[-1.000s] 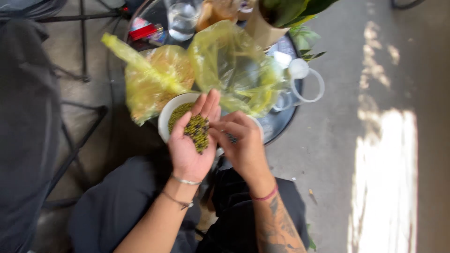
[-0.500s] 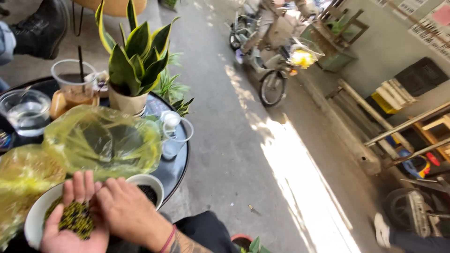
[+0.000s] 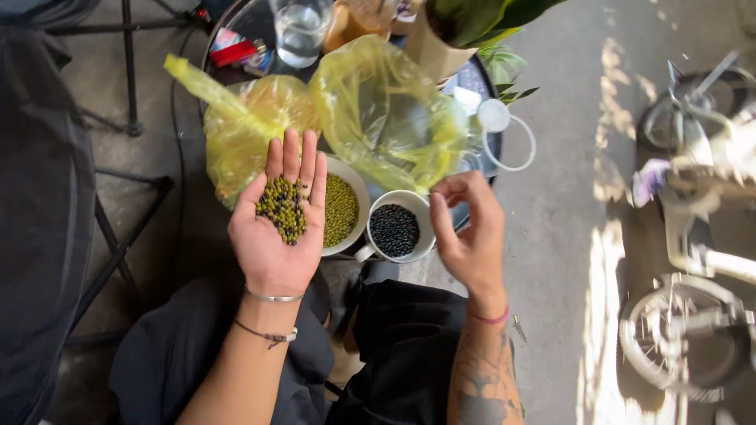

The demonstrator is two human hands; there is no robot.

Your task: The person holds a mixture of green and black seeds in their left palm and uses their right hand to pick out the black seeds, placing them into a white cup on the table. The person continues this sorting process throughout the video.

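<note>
My left hand (image 3: 277,228) lies palm up and flat, with a small heap of mixed green and black beans (image 3: 283,208) on its fingers and palm. Just right of it sits a white bowl of green beans (image 3: 342,208). A white cup of black beans (image 3: 395,229) stands beside the bowl. My right hand (image 3: 468,232) hovers to the right of the cup, fingers loosely curled with fingertips pinched; whether it holds a bean is too small to tell. Both rest near the front edge of a small round dark table (image 3: 480,83).
Two crumpled yellow plastic bags (image 3: 378,118) lie behind the bowl and cup. A glass of water (image 3: 298,31), a potted plant (image 3: 453,31) and a clear lidded cup (image 3: 504,134) crowd the table. A dark chair (image 3: 47,197) stands left; bicycles (image 3: 693,236) right on concrete.
The view swung up to the street and back down. My right hand has left the left palm and moved right, beside the cup. The left hand has flattened out.
</note>
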